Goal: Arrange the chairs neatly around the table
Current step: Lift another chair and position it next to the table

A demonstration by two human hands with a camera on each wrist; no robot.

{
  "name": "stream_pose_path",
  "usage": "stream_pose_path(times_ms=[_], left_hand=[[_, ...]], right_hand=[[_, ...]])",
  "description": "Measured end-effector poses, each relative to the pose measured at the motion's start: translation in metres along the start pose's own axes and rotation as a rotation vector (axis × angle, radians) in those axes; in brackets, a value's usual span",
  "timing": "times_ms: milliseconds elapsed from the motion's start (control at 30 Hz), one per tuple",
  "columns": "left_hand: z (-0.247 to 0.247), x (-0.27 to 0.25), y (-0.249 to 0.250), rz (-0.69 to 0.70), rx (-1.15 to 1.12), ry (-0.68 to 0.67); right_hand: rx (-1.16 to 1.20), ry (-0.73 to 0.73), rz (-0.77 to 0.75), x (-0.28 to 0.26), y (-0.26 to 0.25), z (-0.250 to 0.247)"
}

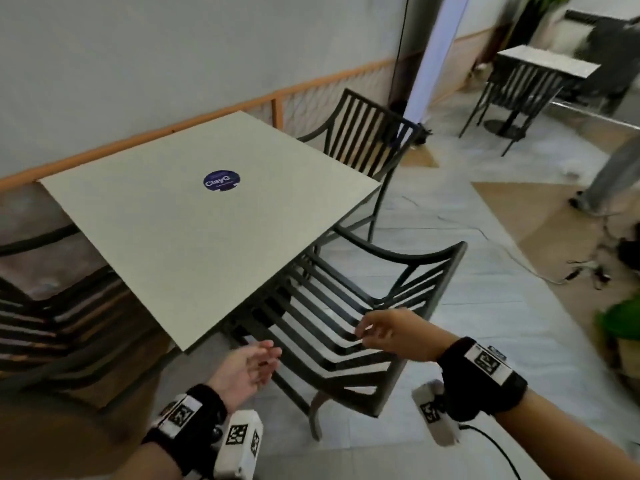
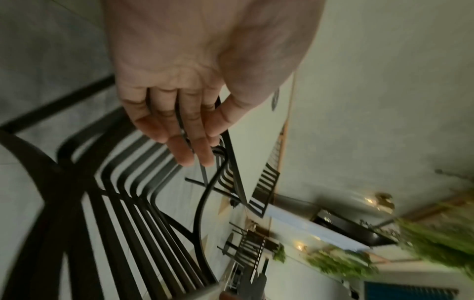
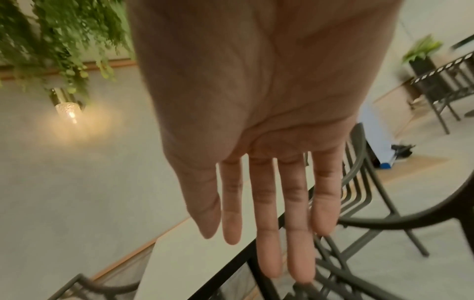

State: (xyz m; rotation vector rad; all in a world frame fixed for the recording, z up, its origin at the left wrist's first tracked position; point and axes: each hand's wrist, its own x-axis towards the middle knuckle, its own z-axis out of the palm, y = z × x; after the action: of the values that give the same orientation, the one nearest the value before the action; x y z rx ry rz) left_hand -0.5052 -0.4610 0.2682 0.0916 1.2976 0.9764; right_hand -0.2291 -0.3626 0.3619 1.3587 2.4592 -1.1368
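A square beige table [image 1: 173, 237] with a blue round sticker stands by the wall. A dark slatted metal chair [image 1: 446, 275] sits at its near right side, seat partly under the tabletop, back toward me. My left hand [image 1: 256, 365] hovers palm up at the chair's near side, fingers relaxed, holding nothing. My right hand [image 1: 384, 330] hangs over the seat by the backrest, also holding nothing. Straight fingers show for the left hand [image 2: 184, 121] above the chair slats [image 2: 123, 203] and for the right hand [image 3: 269, 182]. A second chair [image 1: 360, 133] is tucked in at the far right side, another chair [image 1: 52, 323] at the left.
A wooden rail [image 1: 207, 123] runs along the wall behind the table. Another table with chairs [image 1: 547, 60] stands at the back right. A person's leg [image 1: 609, 174], floor cables [image 1: 588, 268] and a green plant [image 1: 620, 317] lie to the right.
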Motion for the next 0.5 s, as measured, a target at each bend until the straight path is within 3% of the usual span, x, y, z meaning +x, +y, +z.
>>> stream_pose_path(times_ms=[233,500], left_hand=[[0.167,0.031,0.018,0.086,0.228,-0.100],[0.311,0.118,0.078,0.182,0.404,-0.133]], right_hand=[[0.004,0.135,-0.064,-0.012,0.096,-0.101],[-0.042,0.123,-0.126,0.068,0.188,-0.216]])
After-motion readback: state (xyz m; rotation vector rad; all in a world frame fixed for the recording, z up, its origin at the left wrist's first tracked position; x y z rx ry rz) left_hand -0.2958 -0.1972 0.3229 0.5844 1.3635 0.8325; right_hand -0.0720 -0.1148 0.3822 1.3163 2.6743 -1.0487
